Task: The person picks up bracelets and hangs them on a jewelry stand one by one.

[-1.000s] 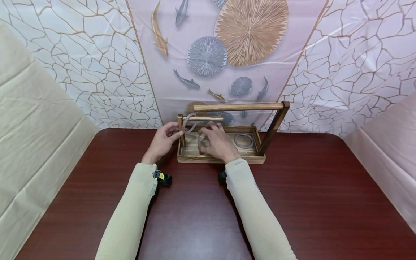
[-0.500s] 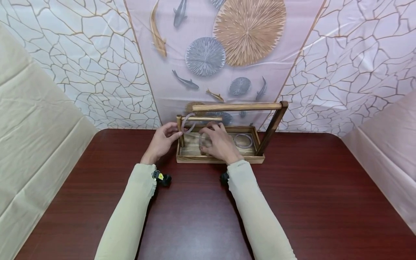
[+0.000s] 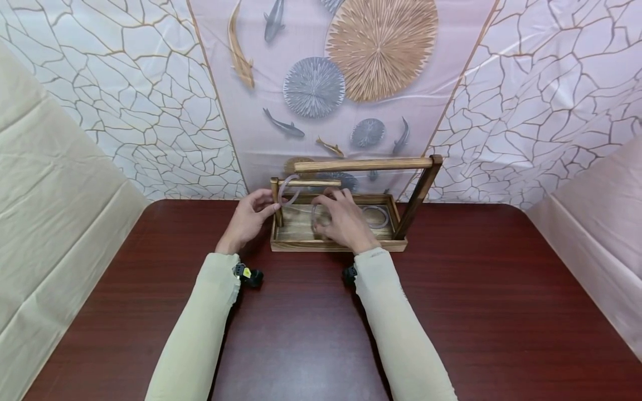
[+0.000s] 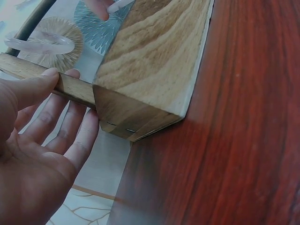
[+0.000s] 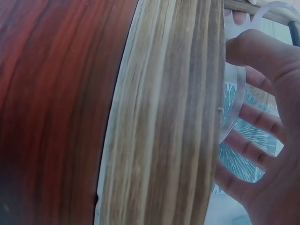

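Together, my left hand (image 3: 249, 218) pinches a post (image 4: 79, 90) at the tray's (image 3: 311, 245) edge, my right hand (image 3: 346, 223) a bangle (image 5: 241, 93), open room between.

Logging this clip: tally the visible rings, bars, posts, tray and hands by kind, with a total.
Rings: 3 (hanging ring, held ring, lying ring)
Bars: 2 (long bar, short bar)
Posts: 2 (tall post, short post)
Tray: 1
Hands: 2 (left hand, right hand)
Total: 10

tray (image 3: 296, 245) on table (image 3: 311, 323) | ring (image 3: 281, 191) on lower bar (image 3: 321, 182) | right ring (image 3: 387, 217) in tray
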Demonstrator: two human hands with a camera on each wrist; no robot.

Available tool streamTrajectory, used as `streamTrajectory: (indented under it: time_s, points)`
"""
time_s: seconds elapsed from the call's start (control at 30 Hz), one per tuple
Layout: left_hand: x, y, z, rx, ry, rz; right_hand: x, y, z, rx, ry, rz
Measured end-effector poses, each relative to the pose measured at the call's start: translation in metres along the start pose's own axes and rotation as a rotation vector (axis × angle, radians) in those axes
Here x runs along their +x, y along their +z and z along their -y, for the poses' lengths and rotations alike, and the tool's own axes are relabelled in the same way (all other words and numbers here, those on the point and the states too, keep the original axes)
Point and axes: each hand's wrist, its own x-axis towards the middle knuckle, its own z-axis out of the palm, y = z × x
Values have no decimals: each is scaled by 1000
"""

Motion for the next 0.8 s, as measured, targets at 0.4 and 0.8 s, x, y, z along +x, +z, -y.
streamTrajectory:
  time_s: [0.4, 0.8]
  points:
    - [0, 2, -2, -10, 0, 8, -5, -6, -6, 46, 48, -16]
    - [-2, 0, -3, -5, 6, 9, -8, -12, -16, 24, 21, -74]
